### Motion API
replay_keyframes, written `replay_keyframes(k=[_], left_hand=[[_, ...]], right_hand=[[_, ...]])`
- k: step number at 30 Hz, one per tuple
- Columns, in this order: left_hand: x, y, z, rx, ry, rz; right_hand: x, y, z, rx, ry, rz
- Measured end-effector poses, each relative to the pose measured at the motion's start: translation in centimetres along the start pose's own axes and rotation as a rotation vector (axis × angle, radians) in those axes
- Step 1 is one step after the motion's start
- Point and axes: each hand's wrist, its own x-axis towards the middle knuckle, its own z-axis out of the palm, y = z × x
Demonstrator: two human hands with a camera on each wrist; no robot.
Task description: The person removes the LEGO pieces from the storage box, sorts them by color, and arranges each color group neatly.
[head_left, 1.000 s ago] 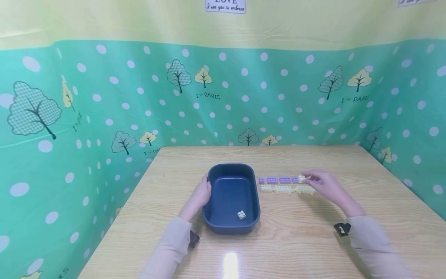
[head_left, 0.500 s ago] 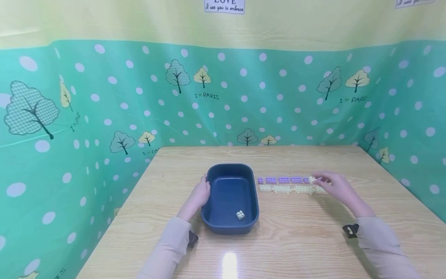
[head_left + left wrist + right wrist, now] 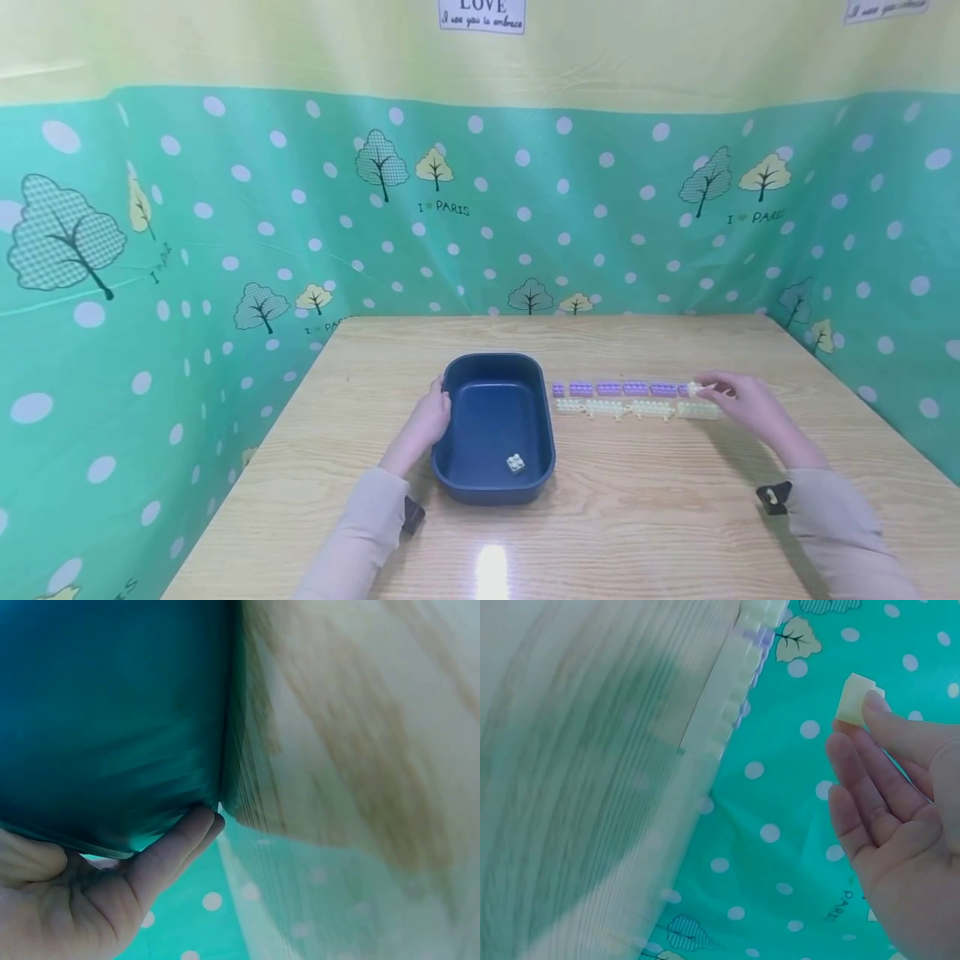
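A dark blue plastic tub (image 3: 491, 433) stands on the table, with one pale toy building brick (image 3: 515, 463) inside it near its front right. My left hand (image 3: 431, 417) holds the tub's left wall; in the left wrist view the thumb (image 3: 30, 859) lies at the rim and the fingers run along the outer side. Between thumb and fingertips, my right hand (image 3: 746, 404) pinches a pale yellow building brick (image 3: 859, 699). That brick is over the right end of a row of purple bricks (image 3: 636, 388). In front of these runs a row of cream bricks (image 3: 652, 408).
The wooden table (image 3: 615, 517) extends in front of the brick rows and around the tub. A green dotted curtain (image 3: 450, 250) hangs behind the table and at both sides.
My right hand has moved to the right along the purple row with the pale yellow brick, uncovering more purple and cream bricks. My left hand keeps its hold on the tub.
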Motion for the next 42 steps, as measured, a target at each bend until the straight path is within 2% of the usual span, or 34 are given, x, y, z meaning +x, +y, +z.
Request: replay_keyframes(k=[7,16,22,32,42], left_hand=[[0.0,0.1,-0.2,-0.002,-0.012,-0.002],[-0.3,-0.1,-0.1,-0.014,-0.030,-0.014],[-0.2,-0.2,0.0,-0.013,-0.016,-0.010],[0.0,-0.3,0.1,-0.013,-0.019,-0.001],[0.0,-0.2,-0.1,-0.021,-0.021,-0.005]], right_hand=[[-0.4,0.8,-0.7,-0.009,-0.008,-0.015],[-1.0,2.5,-0.6,-0.008,-0.021,0.012],[-1.2,3.7,-0.5,-0.005,-0.050,0.041],[-1.3,4.5,-0.8,-0.029,-0.082,0.077],[-1.2,5.7,-0.3,-0.061,-0.118,0.087]])
